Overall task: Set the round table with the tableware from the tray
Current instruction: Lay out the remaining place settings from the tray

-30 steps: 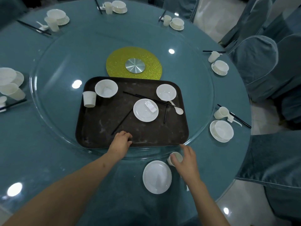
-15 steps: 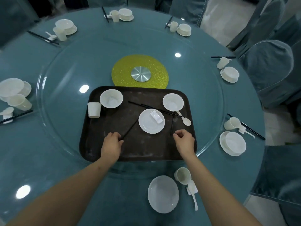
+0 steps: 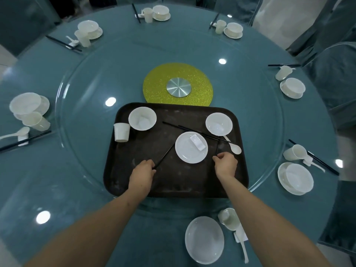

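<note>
**Two loose chopsticks, one to each hand**

We are after the thin black chopsticks on the tray [image 3: 134, 182]. Our left hand [image 3: 142, 173] pinches the near end of one chopstick [image 3: 163, 156], which slants up toward one o'clock and stops just beside the small plate [image 3: 187, 151]. Our right hand [image 3: 225, 165] has its fingers curled at the near end of a second chopstick [image 3: 217, 148], which runs almost straight toward twelve; whether the pinch has actually closed on it we cannot tell.

We judge these sticks light, stiff and smooth, so they will roll or slide on the tray if nudged. A fingertip pinch near the end should lift them, and we would bring the two together before carrying.

Another pair of chopsticks [image 3: 189, 130] lies across the tray at twelve o'clock from the plate, touching the spoon [image 3: 234, 148] at two. The plate carries a small white rest [image 3: 197, 144]. Farther out on the tray stand two bowls [image 3: 142, 118] and a cup [image 3: 121, 132], likely brittle.

At six o'clock, on the table [image 3: 77, 218], the near setting has a dish [image 3: 204, 239], cup and spoon, but no chopsticks.
</note>
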The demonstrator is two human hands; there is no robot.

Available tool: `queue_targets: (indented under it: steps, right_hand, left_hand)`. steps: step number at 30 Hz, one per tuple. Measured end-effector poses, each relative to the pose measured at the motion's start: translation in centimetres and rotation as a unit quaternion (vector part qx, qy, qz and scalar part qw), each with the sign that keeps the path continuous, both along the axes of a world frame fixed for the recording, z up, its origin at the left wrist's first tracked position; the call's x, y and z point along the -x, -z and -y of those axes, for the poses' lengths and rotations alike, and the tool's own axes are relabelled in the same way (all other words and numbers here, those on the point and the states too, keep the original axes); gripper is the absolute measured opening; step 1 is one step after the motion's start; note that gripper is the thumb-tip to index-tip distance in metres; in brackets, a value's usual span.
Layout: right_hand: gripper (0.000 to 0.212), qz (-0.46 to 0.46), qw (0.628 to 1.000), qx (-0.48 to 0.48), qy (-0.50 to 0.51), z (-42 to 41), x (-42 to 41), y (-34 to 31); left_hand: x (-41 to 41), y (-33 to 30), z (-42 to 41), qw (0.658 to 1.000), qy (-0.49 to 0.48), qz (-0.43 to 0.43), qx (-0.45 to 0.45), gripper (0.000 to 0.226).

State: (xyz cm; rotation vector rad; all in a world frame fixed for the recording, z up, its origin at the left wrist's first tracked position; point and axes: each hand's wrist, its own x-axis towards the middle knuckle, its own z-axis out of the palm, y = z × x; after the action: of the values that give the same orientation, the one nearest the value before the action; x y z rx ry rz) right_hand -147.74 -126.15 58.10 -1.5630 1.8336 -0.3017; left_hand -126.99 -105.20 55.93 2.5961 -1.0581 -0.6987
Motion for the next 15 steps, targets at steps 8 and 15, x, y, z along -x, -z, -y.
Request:
queue_targets:
  steps: [8, 15]
  right_hand:
    - [0.003, -0.003, 0.999, -0.041, 0.010, -0.3, 0.6, -0.7]
    - [0.007, 0.037, 0.995, -0.093, 0.016, -3.5, 2.3, -1.1]
  left_hand:
    - [-0.1, -0.6, 0.0, 0.998, 0.050, 0.031, -0.033, 0.020]
    - [0.9, -1.7, -1.7, 0.999, 0.033, 0.023, -0.018, 0.021]
